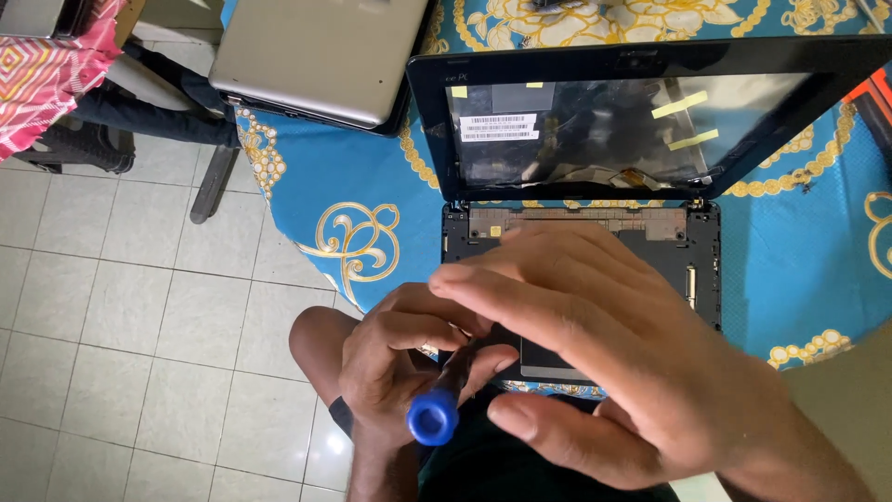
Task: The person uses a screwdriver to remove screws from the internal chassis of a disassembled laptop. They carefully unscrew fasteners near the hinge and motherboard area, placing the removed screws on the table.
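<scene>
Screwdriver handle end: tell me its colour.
Blue, on the screwdriver in the left hand; head view.

Soft, even daylight is filling the scene, brightening the pale floor tiles (139, 307) and casting only faint shadows. The laptop's dark screen panel (641, 121) is reflecting a dull sheen (no harsh glare anywhere). The right hand (613, 363), closest to the lens, is looking slightly soft, as is the blue screwdriver handle (432, 416). Straight lines are bowing a little toward the frame's edges.
</scene>
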